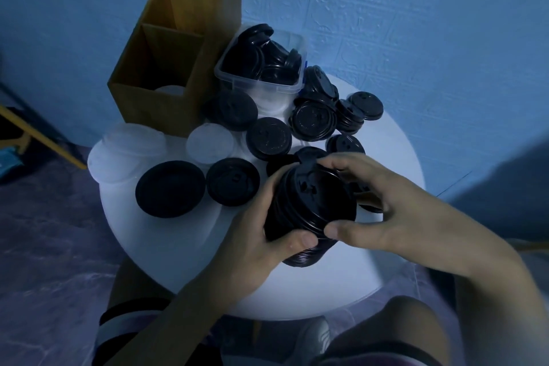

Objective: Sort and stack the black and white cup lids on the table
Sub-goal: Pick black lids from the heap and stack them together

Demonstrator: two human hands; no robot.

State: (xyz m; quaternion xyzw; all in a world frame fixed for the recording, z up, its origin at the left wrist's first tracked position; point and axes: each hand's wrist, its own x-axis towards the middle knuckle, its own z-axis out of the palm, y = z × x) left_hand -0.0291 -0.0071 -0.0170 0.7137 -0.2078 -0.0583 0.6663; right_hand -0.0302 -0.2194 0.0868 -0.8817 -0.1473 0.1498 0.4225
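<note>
Both hands hold a tilted stack of black lids (309, 205) just above the round white table (395, 157). My left hand (255, 235) grips the stack's lower left side, thumb on its rim. My right hand (377, 211) clasps the top lid from the right, fingers over its far edge. Loose black lids (269, 138) lie scattered across the table's middle and back. A large black lid (170, 188) lies at the front left. White lids (133, 144) (209, 142) rest along the left edge.
A clear plastic tub (258, 83) full of black lids stands at the back. A tall cardboard box (166, 68) with two compartments stands back left, a white lid inside it. The blue wall is close behind. My knees are below the table's near edge.
</note>
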